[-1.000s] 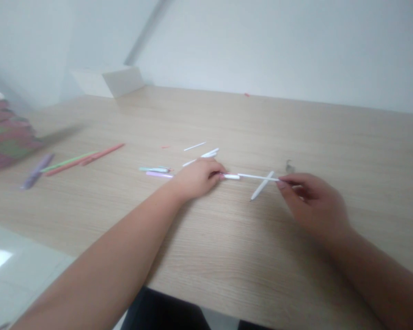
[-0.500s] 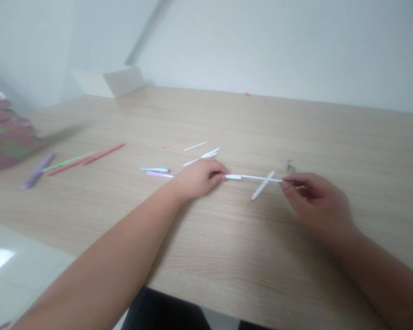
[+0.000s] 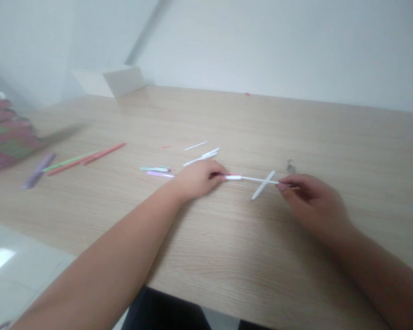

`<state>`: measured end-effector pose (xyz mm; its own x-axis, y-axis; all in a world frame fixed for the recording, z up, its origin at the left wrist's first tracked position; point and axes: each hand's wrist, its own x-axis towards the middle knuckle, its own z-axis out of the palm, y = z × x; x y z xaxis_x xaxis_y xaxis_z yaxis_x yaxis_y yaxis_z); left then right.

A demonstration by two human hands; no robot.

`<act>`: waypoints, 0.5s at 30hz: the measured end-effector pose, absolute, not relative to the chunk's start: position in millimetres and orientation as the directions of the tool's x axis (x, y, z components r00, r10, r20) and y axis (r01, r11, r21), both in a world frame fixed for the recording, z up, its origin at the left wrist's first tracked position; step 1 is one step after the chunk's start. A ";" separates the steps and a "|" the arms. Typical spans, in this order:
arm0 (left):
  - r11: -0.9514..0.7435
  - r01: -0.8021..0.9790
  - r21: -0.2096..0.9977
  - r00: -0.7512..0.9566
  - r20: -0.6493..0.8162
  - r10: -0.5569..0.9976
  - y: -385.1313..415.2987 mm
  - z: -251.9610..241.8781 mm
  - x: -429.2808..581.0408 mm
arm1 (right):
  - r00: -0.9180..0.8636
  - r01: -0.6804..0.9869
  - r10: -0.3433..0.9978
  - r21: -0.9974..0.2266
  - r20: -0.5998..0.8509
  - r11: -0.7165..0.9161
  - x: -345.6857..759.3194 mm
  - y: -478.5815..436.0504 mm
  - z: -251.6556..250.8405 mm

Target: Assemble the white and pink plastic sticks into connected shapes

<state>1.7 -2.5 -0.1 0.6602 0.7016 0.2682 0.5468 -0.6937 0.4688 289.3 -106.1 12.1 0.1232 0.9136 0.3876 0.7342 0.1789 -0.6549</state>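
Observation:
My left hand (image 3: 200, 178) rests low over the table with its fingers closed on a white pen barrel (image 3: 234, 178), whose end sticks out to the right. A thin white pen refill (image 3: 251, 179) runs from that end to my right hand (image 3: 316, 201), pinched between thumb and fingertips. Under the refill a white pointed pen part (image 3: 258, 191) lies slantwise on the table. White pen pieces (image 3: 208, 155) lie just behind my left hand. To its left are a teal pen (image 3: 154, 169) and a purple pen piece (image 3: 160, 174).
On the wooden table (image 3: 227, 256), a purple pen (image 3: 39, 172), a green stick (image 3: 69, 161) and a red pen (image 3: 103, 153) lie left. A pink-green stack (image 3: 10, 137) stands far left, a white box (image 3: 120, 81) behind. A small grey thing (image 3: 290, 167), blurred, lies near my right hand.
My right hand has shifted slightly left with the refill, so a shorter length shows between the hands. My left hand stays in place.

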 end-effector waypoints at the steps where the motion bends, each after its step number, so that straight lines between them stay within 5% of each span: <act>1: -0.691 0.549 0.470 0.658 0.266 0.704 -2.8 0.1 1.9 | 0.124 0.736 0.912 -0.652 0.392 0.180 289.8 -105.6 11.6; 15: -0.715 0.468 0.520 0.702 0.273 0.658 -11.2 2.8 9.6 | 0.010 0.725 0.950 -0.657 0.312 0.208 286.7 -103.9 7.6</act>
<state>9.6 -11.2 2.8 0.7019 0.6578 0.2732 0.4677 -0.7149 0.5198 286.7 -103.9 7.6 0.0100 0.9500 0.3122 0.7249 0.2082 -0.6567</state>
